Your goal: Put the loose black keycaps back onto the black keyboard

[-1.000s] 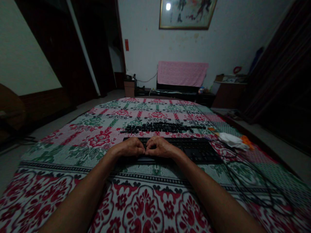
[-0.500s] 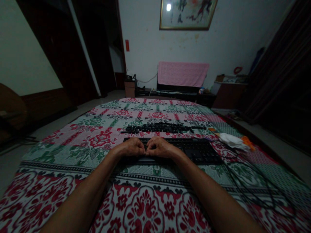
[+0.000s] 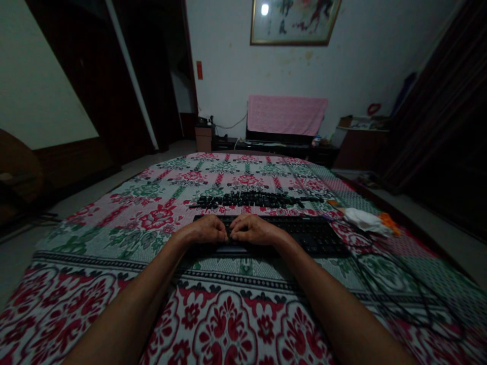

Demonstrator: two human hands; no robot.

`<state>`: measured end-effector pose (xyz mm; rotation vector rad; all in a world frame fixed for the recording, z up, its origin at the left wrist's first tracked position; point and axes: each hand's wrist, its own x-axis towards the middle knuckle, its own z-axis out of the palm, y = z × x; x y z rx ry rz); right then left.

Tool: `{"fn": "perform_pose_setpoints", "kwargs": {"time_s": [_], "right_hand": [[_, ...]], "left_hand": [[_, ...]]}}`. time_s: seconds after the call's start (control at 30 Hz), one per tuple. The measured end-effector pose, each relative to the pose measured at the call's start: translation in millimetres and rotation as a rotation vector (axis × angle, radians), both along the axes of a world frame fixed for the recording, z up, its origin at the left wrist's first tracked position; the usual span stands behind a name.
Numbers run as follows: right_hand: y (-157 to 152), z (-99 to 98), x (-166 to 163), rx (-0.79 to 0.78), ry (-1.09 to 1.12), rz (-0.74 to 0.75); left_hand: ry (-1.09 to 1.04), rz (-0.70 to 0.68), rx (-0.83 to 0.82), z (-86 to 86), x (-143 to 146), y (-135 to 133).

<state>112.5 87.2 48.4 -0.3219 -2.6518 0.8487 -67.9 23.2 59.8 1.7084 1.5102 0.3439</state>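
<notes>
A black keyboard (image 3: 315,241) lies flat across the patterned cloth in front of me. Over its left half my left hand (image 3: 209,229) rests with curled, closed fingers, and whatever they hold is hidden. Close beside it, my right hand (image 3: 253,229) is bent down over the keys with its thumb and fingers drawn together; anything between them is too small or dark to make out. Just behind the keyboard, many small black keycaps (image 3: 251,199) are spread in a long loose row. Both hands cover part of the key area.
A white crumpled bag (image 3: 361,219) and an orange item (image 3: 390,223) lie to the right of the keyboard. Black cable (image 3: 411,314) loops over the cloth (image 3: 228,324) at the right. Farther back, a pink towel (image 3: 287,114) hangs over a dark screen.
My right hand has shifted slightly to the right, leaving a small gap between the hands. My left hand has barely moved.
</notes>
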Motion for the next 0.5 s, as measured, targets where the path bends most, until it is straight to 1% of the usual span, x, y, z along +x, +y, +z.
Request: {"fn": "perform_pose_setpoints", "kwargs": {"time_s": [0.13,0.3,0.4,0.5], "right_hand": [[3.0,-0.1,3.0,-0.010,0.009,0.018],[0.5,0.2,1.0,0.004,0.008,0.013],[-1.7,0.1,-2.2,0.020,-0.012,-0.007],[-3.6,-1.5,-5.7,0.066,-0.034,-0.068]], "left_hand": [[0.003,0.006,0.006,1.6,1.6,-0.8],[-0.016,0.051,-0.033,6.6,4.7,-3.4],[-0.020,0.054,-0.060,8.6,6.1,-3.6],[-0.031,0.047,-0.057,8.8,5.6,-3.1]]}}
